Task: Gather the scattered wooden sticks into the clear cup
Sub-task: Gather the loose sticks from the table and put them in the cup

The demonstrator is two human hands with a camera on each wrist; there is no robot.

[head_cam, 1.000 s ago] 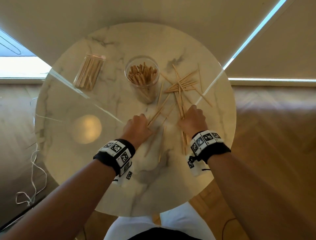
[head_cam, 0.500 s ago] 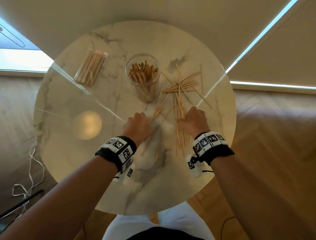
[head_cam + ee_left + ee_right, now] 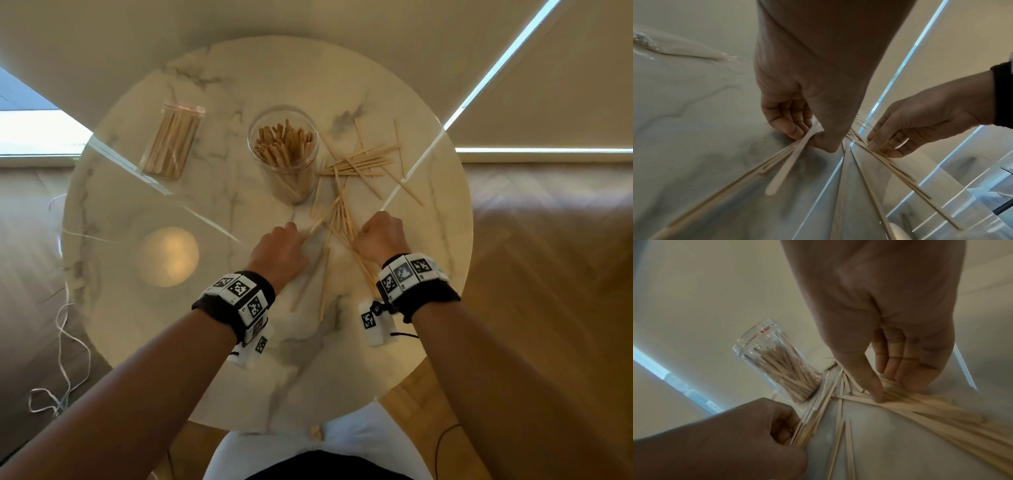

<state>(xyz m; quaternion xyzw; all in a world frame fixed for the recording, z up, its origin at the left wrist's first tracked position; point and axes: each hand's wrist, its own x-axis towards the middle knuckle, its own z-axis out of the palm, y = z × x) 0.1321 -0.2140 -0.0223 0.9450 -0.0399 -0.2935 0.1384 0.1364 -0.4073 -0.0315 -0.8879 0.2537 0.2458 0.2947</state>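
A clear cup stands upright at the middle of the table, packed with wooden sticks; it also shows in the right wrist view. Loose wooden sticks fan out to its right and run down between my hands. My left hand pinches a few sticks between thumb and fingers, their near ends trailing on the table. My right hand grips a thicker bundle against the tabletop, thumb pressed on it. Two sticks lie free between my wrists.
The round marble table ends close behind my wrists. A second clear container full of sticks lies on its side at the back left. A white cord trails on the floor to the left.
The sticks between my hands have been drawn closer together, and the bundle under my right hand has swung from straight to slanted. Both hands have shifted only slightly.
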